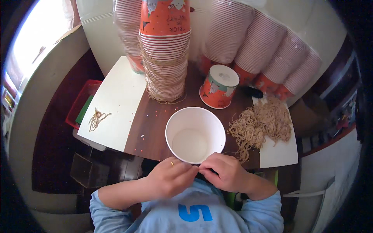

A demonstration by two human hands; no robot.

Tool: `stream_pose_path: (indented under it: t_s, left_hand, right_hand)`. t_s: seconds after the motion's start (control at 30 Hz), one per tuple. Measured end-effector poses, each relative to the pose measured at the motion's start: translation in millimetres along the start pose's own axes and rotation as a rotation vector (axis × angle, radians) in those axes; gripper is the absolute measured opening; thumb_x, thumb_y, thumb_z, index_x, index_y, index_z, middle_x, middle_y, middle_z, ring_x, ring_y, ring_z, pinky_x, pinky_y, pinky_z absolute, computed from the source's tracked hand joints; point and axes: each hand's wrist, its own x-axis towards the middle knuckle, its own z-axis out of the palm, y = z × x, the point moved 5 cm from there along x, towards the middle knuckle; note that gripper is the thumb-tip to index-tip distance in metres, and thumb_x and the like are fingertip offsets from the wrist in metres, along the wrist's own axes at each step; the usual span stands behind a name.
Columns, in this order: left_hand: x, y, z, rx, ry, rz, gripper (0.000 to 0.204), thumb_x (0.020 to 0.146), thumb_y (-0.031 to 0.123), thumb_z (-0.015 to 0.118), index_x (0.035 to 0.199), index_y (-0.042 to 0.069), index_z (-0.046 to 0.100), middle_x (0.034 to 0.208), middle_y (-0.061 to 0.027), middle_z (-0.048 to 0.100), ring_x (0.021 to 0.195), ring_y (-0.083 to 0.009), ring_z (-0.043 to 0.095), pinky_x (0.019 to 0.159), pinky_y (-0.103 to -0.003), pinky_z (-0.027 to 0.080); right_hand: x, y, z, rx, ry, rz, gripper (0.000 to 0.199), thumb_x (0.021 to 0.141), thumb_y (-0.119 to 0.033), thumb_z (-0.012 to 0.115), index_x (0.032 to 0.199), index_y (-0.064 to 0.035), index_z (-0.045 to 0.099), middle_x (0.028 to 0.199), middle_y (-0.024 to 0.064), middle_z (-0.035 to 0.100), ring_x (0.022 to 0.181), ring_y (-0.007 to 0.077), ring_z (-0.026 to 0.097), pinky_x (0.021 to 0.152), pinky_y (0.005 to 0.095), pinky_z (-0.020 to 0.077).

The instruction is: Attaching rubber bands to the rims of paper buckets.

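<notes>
Grip: left hand and right hand meet fingertip to fingertip at the near rim of a white paper cup, both pinched narrow; whatever they pinch is too small to tell.
Cup: upright, open, at the table's near edge.
Right of cup: tangled pile of tan strings.
Behind: upside-down orange cup, tall string-wrapped cup stack.
Far left: white sheet with a few strings.
</notes>
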Motion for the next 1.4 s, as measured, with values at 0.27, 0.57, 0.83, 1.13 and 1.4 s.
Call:
stream_pose_path:
  t_s: [0.27,0.57,0.83,1.13,1.4]
  left_hand:
    - [1.9,19.1,-9.9,0.337,-0.081,0.302,0.029,0.061,0.008,0.064,0.087,-0.002,0.065,0.085,-0.0099,0.057,0.065,-0.0139,0.053,0.055,-0.026,0.042]
    - [-0.4,26.2,-17.3,0.383,-0.089,0.443,0.024,0.067,0.008,0.060,0.089,0.000,0.066,0.084,-0.0093,0.057,0.063,-0.0127,0.054,0.054,-0.024,0.041]
    - [2.2,1.9,-24.2,0.323,-0.064,0.157,0.022,0.068,0.007,0.066,0.089,0.001,0.065,0.095,-0.0125,0.061,0.072,-0.0164,0.060,0.057,-0.029,0.045]
    - [-10.6,-90.7,-17.6,-0.181,-0.152,-1.018,0.044,0.074,0.023,0.072,0.105,-0.005,0.060,0.086,-0.0157,0.062,0.066,-0.0204,0.062,0.063,-0.031,0.051]
    - [-34.6,-144.2,-5.8,-0.571,0.110,-1.216,0.025,0.084,0.013,0.061,0.101,-0.006,0.063,0.086,-0.0092,0.066,0.076,-0.0126,0.061,0.071,-0.027,0.049]
  right_hand:
    - [-2.3,4.5,1.6,0.297,-0.144,0.241,0.009,0.080,-0.005,0.062,0.088,-0.0029,0.059,0.077,0.0080,0.058,0.067,0.0182,0.059,0.058,0.0297,0.0481]
    - [-22.5,18.2,29.4,1.041,-0.416,0.836,0.011,0.087,-0.009,0.060,0.094,-0.0007,0.064,0.084,-0.0037,0.060,0.075,0.0012,0.050,0.066,0.0179,0.0421]
    - [-0.4,21.5,3.1,0.583,-0.282,0.548,0.006,0.083,-0.007,0.062,0.086,-0.0021,0.064,0.076,0.0006,0.062,0.073,0.0030,0.053,0.061,0.0201,0.0429]
    - [41.8,113.1,-31.4,-0.155,0.046,0.208,0.009,0.078,-0.009,0.062,0.079,-0.0013,0.058,0.094,0.0111,0.053,0.075,0.0228,0.057,0.067,0.0333,0.0464]
    - [36.3,96.3,-9.9,-0.331,-0.335,0.421,0.010,0.076,-0.011,0.056,0.075,-0.0019,0.059,0.079,0.0122,0.056,0.071,0.0298,0.058,0.063,0.0398,0.0467]
